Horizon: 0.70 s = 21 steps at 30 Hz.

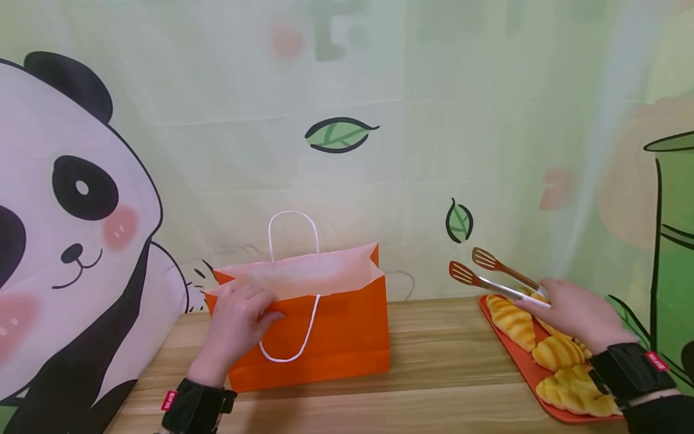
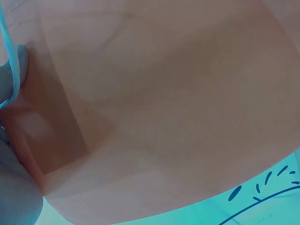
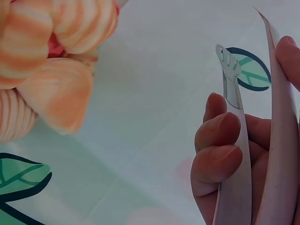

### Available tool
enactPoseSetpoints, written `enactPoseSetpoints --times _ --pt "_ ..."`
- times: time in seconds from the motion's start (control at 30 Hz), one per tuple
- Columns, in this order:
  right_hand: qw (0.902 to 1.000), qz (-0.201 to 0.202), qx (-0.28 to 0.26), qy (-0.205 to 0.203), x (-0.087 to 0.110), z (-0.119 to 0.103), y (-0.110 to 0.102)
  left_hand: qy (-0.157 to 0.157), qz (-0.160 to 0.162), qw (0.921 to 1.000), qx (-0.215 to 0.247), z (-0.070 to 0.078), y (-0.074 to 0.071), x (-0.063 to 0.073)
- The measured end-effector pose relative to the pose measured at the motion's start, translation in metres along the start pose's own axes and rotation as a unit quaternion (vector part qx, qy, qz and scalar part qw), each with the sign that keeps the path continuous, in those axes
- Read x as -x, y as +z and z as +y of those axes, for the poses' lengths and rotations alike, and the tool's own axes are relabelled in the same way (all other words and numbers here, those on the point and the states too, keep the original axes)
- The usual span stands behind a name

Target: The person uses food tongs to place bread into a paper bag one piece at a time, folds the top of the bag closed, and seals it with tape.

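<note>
A one-sided tug could tip the orange bag (image 1: 336,337) (thin paper, probably) near the tabletop's (image 1: 444,361) back edge, its rim pinched by the left hand (image 1: 241,319) while the right hand (image 1: 582,313) grips parted tongs (image 1: 504,288).

Pale green printed backdrop (image 1: 390,163) behind a wood-grain tabletop (image 1: 444,361).
Cartoon panda (image 1: 130,199) at left, an outlined leaf (image 1: 338,135) near the middle; at right, partly cut off, perhaps a bamboo stalk (image 1: 676,193).

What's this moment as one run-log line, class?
left hand: grips orange bag at rim | right hand: holds tongs, tips apart | bread: on red tray | orange bag: upright, open
</note>
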State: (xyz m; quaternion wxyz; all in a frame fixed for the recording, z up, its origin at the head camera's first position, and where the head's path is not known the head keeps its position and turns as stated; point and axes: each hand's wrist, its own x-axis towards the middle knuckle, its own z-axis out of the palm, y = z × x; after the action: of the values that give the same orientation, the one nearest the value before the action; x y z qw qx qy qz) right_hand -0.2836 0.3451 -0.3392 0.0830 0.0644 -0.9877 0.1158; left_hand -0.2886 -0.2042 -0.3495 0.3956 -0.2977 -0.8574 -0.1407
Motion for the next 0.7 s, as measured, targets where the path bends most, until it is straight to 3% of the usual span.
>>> enactPoseSetpoints --times 0.7 --pt "0.9971 -0.061 0.016 0.041 0.006 0.040 0.015 -0.007 -0.010 0.9999 0.003 0.000 -0.001 -0.001"
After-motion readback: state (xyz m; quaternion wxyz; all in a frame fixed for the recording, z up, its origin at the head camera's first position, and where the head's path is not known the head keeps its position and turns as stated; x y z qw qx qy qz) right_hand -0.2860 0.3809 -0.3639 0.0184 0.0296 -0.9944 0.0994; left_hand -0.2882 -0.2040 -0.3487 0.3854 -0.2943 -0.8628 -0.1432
